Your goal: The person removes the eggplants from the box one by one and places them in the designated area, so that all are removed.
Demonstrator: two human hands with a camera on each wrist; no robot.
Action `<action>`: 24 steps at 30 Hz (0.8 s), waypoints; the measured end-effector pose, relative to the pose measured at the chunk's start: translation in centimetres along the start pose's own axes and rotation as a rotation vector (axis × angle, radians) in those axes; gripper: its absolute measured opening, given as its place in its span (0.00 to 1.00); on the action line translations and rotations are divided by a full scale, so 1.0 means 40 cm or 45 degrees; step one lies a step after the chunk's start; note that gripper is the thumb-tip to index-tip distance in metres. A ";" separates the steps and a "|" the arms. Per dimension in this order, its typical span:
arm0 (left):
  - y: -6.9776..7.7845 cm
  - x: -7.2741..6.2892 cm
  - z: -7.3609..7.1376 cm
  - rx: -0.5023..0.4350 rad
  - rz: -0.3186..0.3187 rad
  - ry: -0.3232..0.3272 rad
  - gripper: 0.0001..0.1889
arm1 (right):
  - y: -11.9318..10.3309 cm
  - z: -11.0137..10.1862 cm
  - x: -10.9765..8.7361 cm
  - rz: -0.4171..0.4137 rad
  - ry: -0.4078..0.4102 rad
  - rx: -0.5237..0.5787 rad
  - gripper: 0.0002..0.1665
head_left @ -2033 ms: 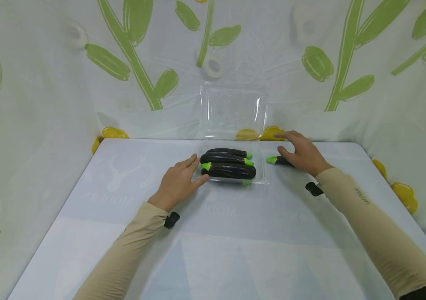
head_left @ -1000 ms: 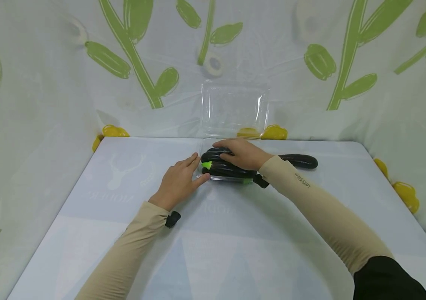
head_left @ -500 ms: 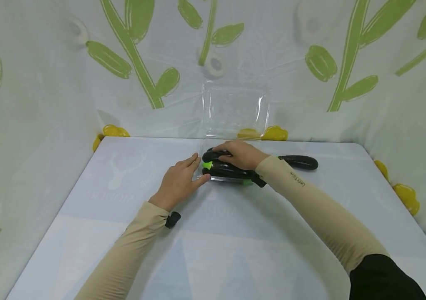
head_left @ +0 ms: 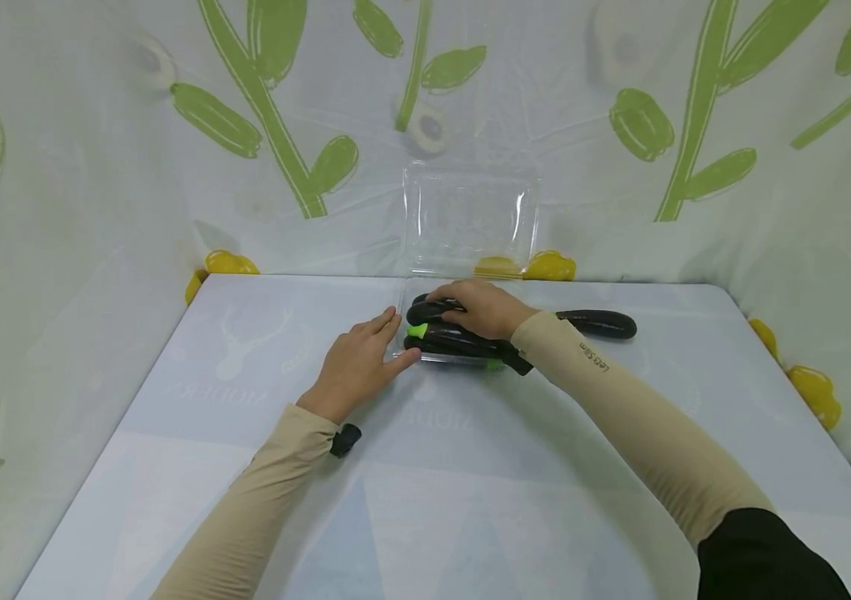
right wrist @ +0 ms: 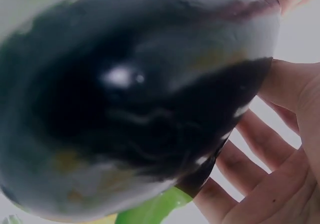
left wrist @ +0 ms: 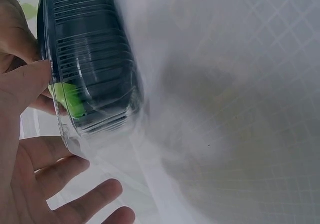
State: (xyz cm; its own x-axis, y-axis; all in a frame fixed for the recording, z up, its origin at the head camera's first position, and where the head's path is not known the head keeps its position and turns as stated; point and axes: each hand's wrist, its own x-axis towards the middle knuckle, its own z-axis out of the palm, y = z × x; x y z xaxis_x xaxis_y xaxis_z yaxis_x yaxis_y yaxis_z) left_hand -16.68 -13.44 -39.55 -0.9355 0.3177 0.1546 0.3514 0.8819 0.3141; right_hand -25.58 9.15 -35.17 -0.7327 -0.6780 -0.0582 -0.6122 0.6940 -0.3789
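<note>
Several glossy dark eggplants with green stem ends lie stacked in a clear plastic clamshell box [head_left: 463, 359]. My right hand [head_left: 487, 308] reaches over the pile and grips one eggplant [head_left: 425, 312], thumb in front and fingers behind. That hand hides the pile's right half. Nearest the front, another eggplant [head_left: 457, 340] shows its green cap at the left. My left hand [head_left: 353, 367] rests at the box's left front corner; in the left wrist view its thumb touches the rim and its other fingers [left wrist: 90, 204] spread loosely. In the right wrist view an eggplant [right wrist: 140, 99] fills most of the picture.
A further eggplant [head_left: 601, 324] lies on the white table [head_left: 425, 517] right of the box, partly behind the right sleeve. The box's lid [head_left: 470, 221] stands raised against the patterned curtain [head_left: 545, 108] along the table's back edge.
From over the lone eggplant at the right, my right hand has moved left into the box and taken hold of an eggplant. The front eggplant has shifted slightly. My left hand has stayed put.
</note>
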 end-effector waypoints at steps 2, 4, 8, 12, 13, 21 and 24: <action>0.001 0.000 0.000 -0.001 0.003 0.001 0.41 | -0.003 -0.001 -0.004 -0.001 0.011 0.000 0.23; 0.001 -0.001 0.000 -0.001 0.002 -0.001 0.41 | -0.006 -0.002 -0.009 -0.008 0.028 0.003 0.23; 0.002 -0.002 -0.001 -0.007 -0.004 -0.005 0.41 | -0.006 -0.005 -0.014 -0.041 0.083 -0.014 0.23; 0.005 -0.002 -0.003 -0.019 -0.009 -0.009 0.41 | -0.006 -0.016 -0.025 -0.067 0.148 -0.037 0.24; 0.006 -0.003 -0.005 -0.020 -0.008 -0.007 0.41 | -0.007 -0.019 -0.028 -0.075 0.164 -0.039 0.24; 0.007 -0.003 -0.004 -0.020 -0.016 -0.020 0.41 | -0.016 -0.043 -0.063 -0.164 0.292 -0.027 0.24; 0.007 -0.003 -0.005 -0.026 -0.018 -0.018 0.41 | -0.019 -0.048 -0.081 -0.193 0.372 -0.022 0.24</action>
State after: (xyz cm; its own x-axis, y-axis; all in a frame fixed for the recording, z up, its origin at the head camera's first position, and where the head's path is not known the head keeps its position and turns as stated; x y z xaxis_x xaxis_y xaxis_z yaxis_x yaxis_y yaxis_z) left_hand -16.47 -13.29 -39.30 -0.9406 0.3105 0.1372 0.3391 0.8790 0.3353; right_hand -23.32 11.27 -32.92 -0.6855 -0.6777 0.2661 -0.7240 0.5961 -0.3470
